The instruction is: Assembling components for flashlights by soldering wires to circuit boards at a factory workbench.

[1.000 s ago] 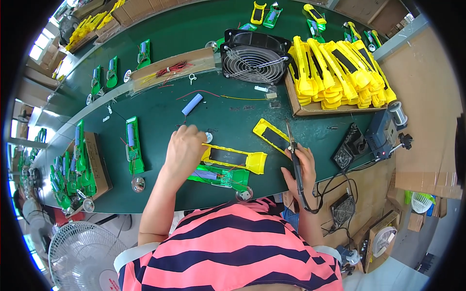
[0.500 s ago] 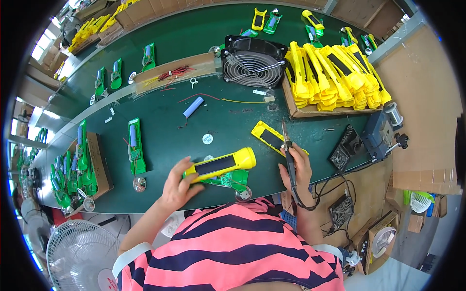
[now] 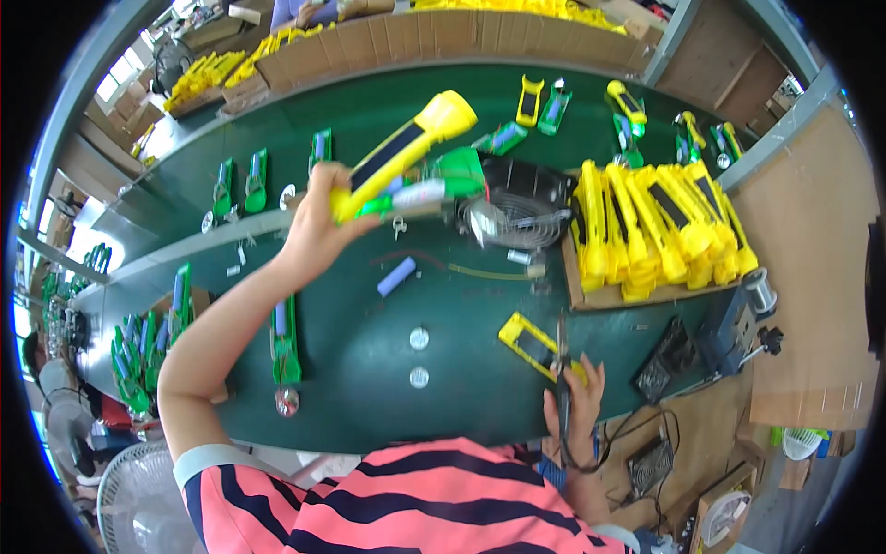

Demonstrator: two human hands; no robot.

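Surface (image 3: pixel 341 406), dark green and bowed by the wide lens, seen from above with a person's two bare hands working at different heights.

The left hand (image 3: pixel 323 217) is raised and stretched out over the far part. Its grip is closed around the narrow end of a yellow case (image 3: pixel 406 152), whose wide end points up and right. A green half (image 3: pixel 457 174) lies along the case's nearer side, reaching toward the thumb; whether the fingers pinch it too cannot be told. A blurred reflector (image 3: pixel 484 222) shows by its wide end, in front of a black fan (image 3: pixel 526 185).

The right hand (image 3: pixel 577 406), low and near the body, has its grip curled around a soldering iron (image 3: pixel 564 392), tip pointing away. Just beside it lies a yellow frame (image 3: pixel 531 346).

Between the hands are a blue cell (image 3: pixel 397 276) and two white stickers (image 3: pixel 419 339). A box of yellow cases (image 3: pixel 646 226) stands at right.

Good handling here likely means keeping case and green half together, lifting the reflector clear of the fan, and holding the iron's tip off the frame.
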